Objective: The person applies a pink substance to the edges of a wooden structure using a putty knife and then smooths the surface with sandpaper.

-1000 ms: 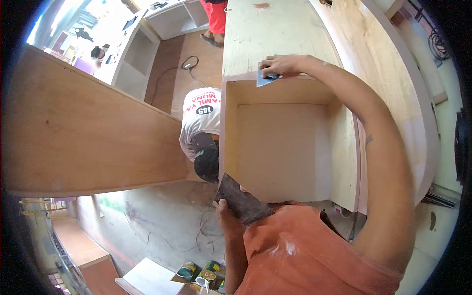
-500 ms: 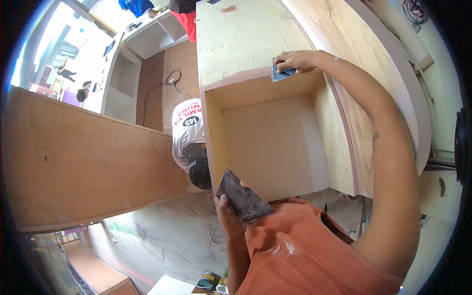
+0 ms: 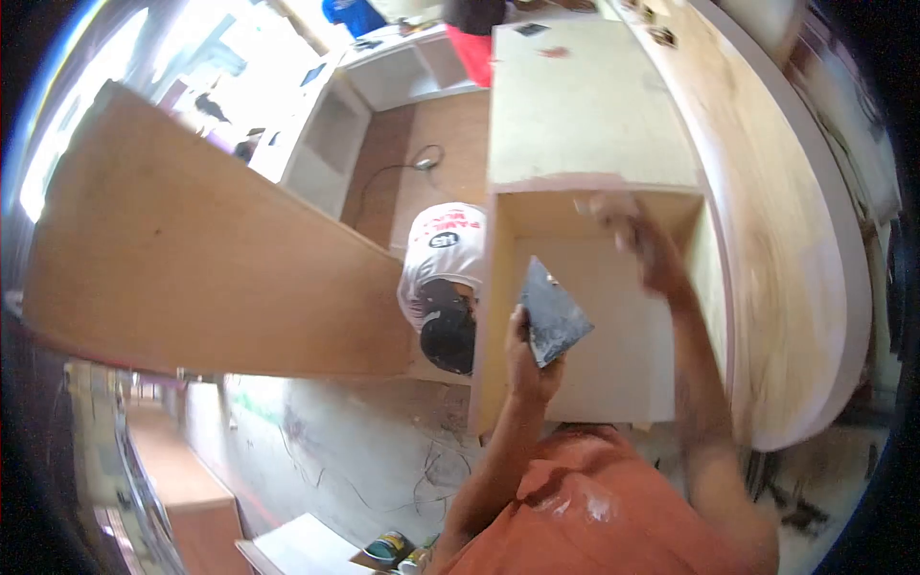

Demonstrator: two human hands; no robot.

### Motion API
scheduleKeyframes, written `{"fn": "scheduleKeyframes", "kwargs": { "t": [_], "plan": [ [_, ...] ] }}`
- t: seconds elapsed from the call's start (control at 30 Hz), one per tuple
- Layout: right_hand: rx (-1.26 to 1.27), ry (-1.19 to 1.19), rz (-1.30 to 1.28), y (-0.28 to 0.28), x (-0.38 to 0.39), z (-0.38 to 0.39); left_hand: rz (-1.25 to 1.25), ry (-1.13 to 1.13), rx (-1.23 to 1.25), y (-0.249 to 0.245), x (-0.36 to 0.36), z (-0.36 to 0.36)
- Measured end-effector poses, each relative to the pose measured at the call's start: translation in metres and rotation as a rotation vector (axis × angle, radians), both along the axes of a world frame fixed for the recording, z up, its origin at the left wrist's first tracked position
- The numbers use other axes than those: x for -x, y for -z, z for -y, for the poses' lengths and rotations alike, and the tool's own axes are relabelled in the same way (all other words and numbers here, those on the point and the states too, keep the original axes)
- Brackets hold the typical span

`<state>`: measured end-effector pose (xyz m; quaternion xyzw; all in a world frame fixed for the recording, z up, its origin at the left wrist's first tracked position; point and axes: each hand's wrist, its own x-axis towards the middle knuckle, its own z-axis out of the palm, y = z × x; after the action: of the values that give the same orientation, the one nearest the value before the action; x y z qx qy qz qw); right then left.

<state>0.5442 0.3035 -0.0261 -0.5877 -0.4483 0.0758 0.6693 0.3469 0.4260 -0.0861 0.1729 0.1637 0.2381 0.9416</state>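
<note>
My left hand (image 3: 532, 364) grips a dark, flat square plate (image 3: 556, 316) from below, its face smeared with pale residue. The plate is tilted with one corner up, in front of the open wooden box compartment (image 3: 613, 316). My right hand (image 3: 644, 244) is over the upper part of that compartment, just below its pink-coated front edge (image 3: 565, 182). Motion smears its fingers. A faint pale streak shows at the fingertips, and whether the blue flat scraper is still there I cannot make out.
A person in a white shirt and black cap (image 3: 448, 340) bends down close at the left of the box. A large brown plywood panel (image 3: 211, 259) stands beyond them. A cable (image 3: 383, 177) lies on the brown surface behind. Cans (image 3: 388, 546) stand at the bottom.
My right hand has left the box's top edge and come down toward me. My left hand has raised the plate in front of the compartment. The whole view has shifted.
</note>
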Motion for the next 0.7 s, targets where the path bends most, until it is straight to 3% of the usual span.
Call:
{"fn": "scheduleKeyframes", "kwargs": {
  "t": [0.07,0.1,0.23,0.3,0.37,0.43,0.5,0.57,0.63,0.7],
  "plan": [
    [-0.067,-0.102,0.125,-0.017,0.061,0.003,0.347,0.17,0.199,0.006,-0.008,-0.003],
    [-0.072,-0.112,0.172,-0.024,0.086,0.005,0.05,0.033,0.132,-0.023,-0.014,0.007],
    [-0.097,0.171,0.108,0.036,0.092,0.002,-0.168,0.145,-0.19,-0.05,0.0,0.011],
    [0.469,0.125,0.373,0.063,0.062,0.029,-0.278,0.171,-0.281,-0.056,0.018,0.022],
    [0.301,0.382,0.027,0.12,0.04,0.034,-0.488,0.195,-0.395,-0.082,0.03,0.034],
    [0.34,1.102,0.139,0.215,0.0,0.019,-0.456,0.081,-0.375,-0.077,0.034,0.047],
    [0.131,1.4,0.024,0.2,-0.03,0.006,-0.431,0.037,-0.313,-0.055,0.05,0.052],
    [0.109,1.527,0.107,0.174,-0.058,-0.004,-0.493,-0.007,-0.302,-0.047,0.066,0.06],
    [0.1,1.519,-0.019,0.19,-0.08,-0.033,-0.53,-0.031,-0.284,-0.031,0.088,0.064],
    [0.073,1.559,0.15,0.179,-0.065,-0.066,-0.557,-0.054,-0.272,-0.024,0.102,0.063]
  ]
}}
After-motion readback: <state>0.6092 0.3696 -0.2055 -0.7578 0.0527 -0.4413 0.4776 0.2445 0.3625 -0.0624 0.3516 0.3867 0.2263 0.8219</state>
